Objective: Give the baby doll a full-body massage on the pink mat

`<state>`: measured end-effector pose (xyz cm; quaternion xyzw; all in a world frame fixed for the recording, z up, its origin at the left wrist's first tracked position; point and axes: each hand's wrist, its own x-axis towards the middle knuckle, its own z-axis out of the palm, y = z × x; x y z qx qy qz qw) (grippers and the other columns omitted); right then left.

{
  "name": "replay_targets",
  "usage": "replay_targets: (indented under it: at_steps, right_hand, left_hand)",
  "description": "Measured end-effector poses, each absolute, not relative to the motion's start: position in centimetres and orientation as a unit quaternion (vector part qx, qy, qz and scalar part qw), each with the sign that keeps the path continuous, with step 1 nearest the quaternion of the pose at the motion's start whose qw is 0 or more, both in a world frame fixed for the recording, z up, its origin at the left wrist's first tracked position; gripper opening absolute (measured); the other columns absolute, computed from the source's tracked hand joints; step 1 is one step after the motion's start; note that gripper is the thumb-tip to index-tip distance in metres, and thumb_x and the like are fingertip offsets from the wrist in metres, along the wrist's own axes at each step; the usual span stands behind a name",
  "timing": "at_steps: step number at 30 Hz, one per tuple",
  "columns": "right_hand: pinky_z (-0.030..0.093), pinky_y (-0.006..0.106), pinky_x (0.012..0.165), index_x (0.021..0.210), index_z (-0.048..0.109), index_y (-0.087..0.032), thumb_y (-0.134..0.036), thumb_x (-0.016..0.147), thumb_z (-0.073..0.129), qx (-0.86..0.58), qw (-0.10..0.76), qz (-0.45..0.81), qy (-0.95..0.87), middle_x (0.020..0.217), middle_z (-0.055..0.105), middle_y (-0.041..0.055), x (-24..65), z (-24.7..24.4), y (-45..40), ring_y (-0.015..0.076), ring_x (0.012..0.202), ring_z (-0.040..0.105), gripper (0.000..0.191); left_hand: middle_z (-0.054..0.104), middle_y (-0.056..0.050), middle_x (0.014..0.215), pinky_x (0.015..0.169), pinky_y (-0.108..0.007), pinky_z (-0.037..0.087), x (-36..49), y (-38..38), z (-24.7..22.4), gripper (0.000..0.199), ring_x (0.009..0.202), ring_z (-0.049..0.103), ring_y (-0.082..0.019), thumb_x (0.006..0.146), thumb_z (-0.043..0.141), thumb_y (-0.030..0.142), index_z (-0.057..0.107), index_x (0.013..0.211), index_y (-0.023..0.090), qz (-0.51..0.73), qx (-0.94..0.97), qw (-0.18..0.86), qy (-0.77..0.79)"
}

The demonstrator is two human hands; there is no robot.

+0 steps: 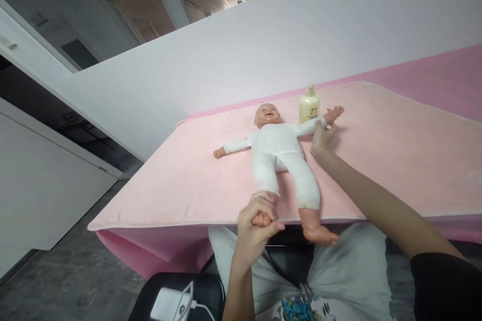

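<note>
A baby doll (276, 139) with a white cloth body lies on its back, head away from me, arms spread to both sides. My left hand (259, 218) is closed around the doll's foot on the left side, and its toes show between my fingers. On the right, my right hand (322, 139) grips the doll's arm near the wrist, with the fingers partly hidden behind it. The doll's other foot (319, 230) hangs over the table's front edge. Just behind the held arm stands a pale yellow pump bottle (309, 104), upright.
A pink mat (169, 185) covers the table, with a darker pink cloth (128, 248) hanging below it. Behind rises a white wall (226, 55) with a window above. A black stool (209, 283) at lower left bears a white power bank (167, 303) with a cable.
</note>
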<state>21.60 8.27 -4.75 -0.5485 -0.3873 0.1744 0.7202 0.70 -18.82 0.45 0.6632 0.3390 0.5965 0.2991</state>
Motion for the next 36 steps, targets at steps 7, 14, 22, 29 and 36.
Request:
replay_targets:
  at_steps: [7, 14, 22, 29, 36]
  right_hand:
    - [0.046, 0.04, 0.089, 0.129, 0.055, -0.019, -0.023, 0.08, 0.052, -0.501, 0.551, 0.051, -0.665, 0.113, 0.054, 0.0123, 20.1, -2.5, 5.3, 0.0257, 0.102, 0.053, 0.049]
    - [0.046, 0.033, 0.072, 0.131, 0.055, -0.024, -0.016, 0.083, 0.047, -0.505, 0.384, -0.033, -0.772, 0.107, 0.055, 0.0111, 20.1, -1.7, 3.8, 0.0256, 0.098, 0.052, 0.05]
    - [0.047, 0.036, 0.076, 0.13, 0.056, -0.021, -0.018, 0.084, 0.046, -0.513, 0.387, -0.026, -0.766, 0.107, 0.056, 0.0123, 20.1, -1.5, 3.5, 0.0269, 0.098, 0.053, 0.048]
    - [0.047, 0.043, 0.092, 0.128, 0.046, -0.018, -0.028, 0.08, 0.053, -0.513, 0.657, 0.122, -0.538, 0.119, 0.056, 0.0121, 20.7, -1.7, 5.7, 0.0245, 0.104, 0.056, 0.05]
    - [0.056, 0.039, 0.078, 0.127, 0.037, -0.022, -0.025, 0.079, 0.045, -0.514, 0.755, 0.333, -0.234, 0.122, 0.052, 0.0114, 21.9, -2.9, 7.7, 0.0205, 0.104, 0.06, 0.049]
  left_hand:
    - [0.06, -0.007, 0.086, 0.086, -0.033, 0.043, -0.3, -11.2, 2.8, 0.028, 0.096, 0.057, -0.021, 0.076, 0.072, 0.038, 0.055, 0.069, 0.017, 0.554, 0.69, 0.295, 0.36]
    - [0.056, -0.003, 0.082, 0.079, -0.027, 0.04, 0.1, -8.0, 1.3, 0.028, 0.088, 0.054, -0.016, 0.078, 0.07, 0.036, 0.05, 0.069, 0.018, 0.531, 0.694, 0.32, 0.366]
    - [0.056, -0.003, 0.082, 0.082, -0.028, 0.041, -0.2, -8.1, 1.0, 0.029, 0.092, 0.055, -0.018, 0.076, 0.071, 0.038, 0.05, 0.069, 0.018, 0.54, 0.685, 0.311, 0.378]
    - [0.056, -0.004, 0.082, 0.081, -0.028, 0.042, 0.2, -12.8, 1.2, 0.026, 0.09, 0.056, -0.017, 0.08, 0.069, 0.033, 0.05, 0.069, 0.018, 0.548, 0.683, 0.265, 0.404]
    - [0.056, -0.002, 0.074, 0.081, -0.027, 0.044, 2.4, -20.2, -0.3, 0.023, 0.092, 0.056, -0.018, 0.079, 0.071, 0.027, 0.053, 0.068, 0.018, 0.533, 0.704, 0.259, 0.391]
